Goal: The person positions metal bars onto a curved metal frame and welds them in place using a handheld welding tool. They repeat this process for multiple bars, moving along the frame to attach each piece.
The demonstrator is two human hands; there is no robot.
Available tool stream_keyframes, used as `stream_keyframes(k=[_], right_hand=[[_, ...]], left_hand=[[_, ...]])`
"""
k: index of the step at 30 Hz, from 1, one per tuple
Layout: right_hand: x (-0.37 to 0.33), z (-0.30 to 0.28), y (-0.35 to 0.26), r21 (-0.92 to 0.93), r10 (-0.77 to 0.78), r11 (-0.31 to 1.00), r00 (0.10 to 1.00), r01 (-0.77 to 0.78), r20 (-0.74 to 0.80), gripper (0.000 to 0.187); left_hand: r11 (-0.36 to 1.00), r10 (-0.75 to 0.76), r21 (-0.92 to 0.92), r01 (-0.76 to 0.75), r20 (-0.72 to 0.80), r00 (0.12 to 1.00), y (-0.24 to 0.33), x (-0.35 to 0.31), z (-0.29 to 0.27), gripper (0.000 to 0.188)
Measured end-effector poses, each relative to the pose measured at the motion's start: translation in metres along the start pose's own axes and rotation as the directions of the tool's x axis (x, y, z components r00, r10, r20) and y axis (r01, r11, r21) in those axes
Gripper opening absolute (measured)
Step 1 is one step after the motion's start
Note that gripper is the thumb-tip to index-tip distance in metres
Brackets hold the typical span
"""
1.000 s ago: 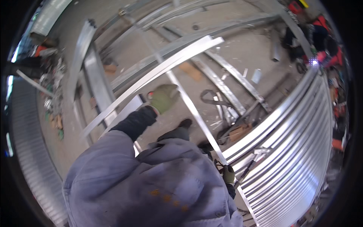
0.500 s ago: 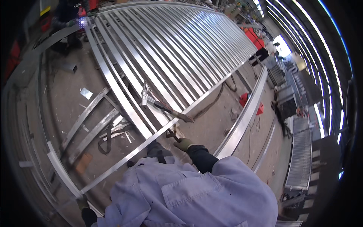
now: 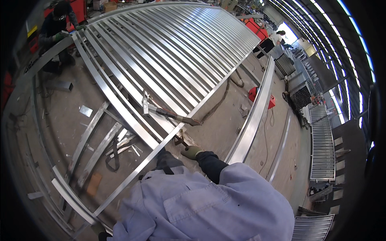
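My gloved right hand [image 3: 191, 152] is closed around a short brown metal tool with a forked or hooked head [image 3: 180, 139]. That head is beside the near end of a large silver slatted metal panel [image 3: 173, 52]. A long thin silver bar [image 3: 138, 168] crosses the panel's near edge and runs down toward the lower left. Near the bar's lower end is my gloved left hand [image 3: 97, 229], mostly cut off by my sleeve and body, its fingers hidden. A dark torch-like handle [image 3: 173, 115] with a cable lies across the slats, next to a small silver metal piece [image 3: 145, 105].
At the upper left a person [image 3: 60, 28] crouches by the panel's far corner. Another person [image 3: 275, 40] stands at the back right. A long silver beam [image 3: 251, 120] stretches along my right, past a red box [image 3: 270, 101]. Curved metal lengths [image 3: 89, 136] and offcuts lie on the left floor.
The view has shifted, so the panel appears farther left. The bright spark at the far-left corner is gone, and the person there shows more fully. My right hand still grips the tool.
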State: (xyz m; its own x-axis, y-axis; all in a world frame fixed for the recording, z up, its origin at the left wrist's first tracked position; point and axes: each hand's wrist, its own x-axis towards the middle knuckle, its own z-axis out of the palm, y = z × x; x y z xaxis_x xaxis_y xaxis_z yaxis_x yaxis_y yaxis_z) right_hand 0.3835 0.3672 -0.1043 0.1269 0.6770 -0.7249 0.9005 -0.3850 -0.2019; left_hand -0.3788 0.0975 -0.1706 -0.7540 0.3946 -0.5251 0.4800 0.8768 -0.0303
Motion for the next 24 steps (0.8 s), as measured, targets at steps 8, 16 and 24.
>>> stream_keyframes(k=[8,16,24], right_hand=[[0.025,0.006,-0.019,0.000,-0.103,0.995,0.995,0.103,0.010,0.077],[0.035,0.024,-0.013,-0.091,-0.102,0.990,0.993,0.107,0.064,0.077],[0.043,0.019,-0.044,0.003,-0.229,0.973,0.972,0.229,0.046,0.072]], left_hand=[[1.000,-0.005,0.012,0.005,-0.039,0.999,-0.022,-0.008,-0.015,0.062],[0.997,0.075,-0.017,-0.078,-0.127,0.989,-0.068,-0.002,-0.070,0.059],[0.876,-0.087,-0.469,-0.115,-0.388,0.918,0.015,0.001,-0.112,0.045]])
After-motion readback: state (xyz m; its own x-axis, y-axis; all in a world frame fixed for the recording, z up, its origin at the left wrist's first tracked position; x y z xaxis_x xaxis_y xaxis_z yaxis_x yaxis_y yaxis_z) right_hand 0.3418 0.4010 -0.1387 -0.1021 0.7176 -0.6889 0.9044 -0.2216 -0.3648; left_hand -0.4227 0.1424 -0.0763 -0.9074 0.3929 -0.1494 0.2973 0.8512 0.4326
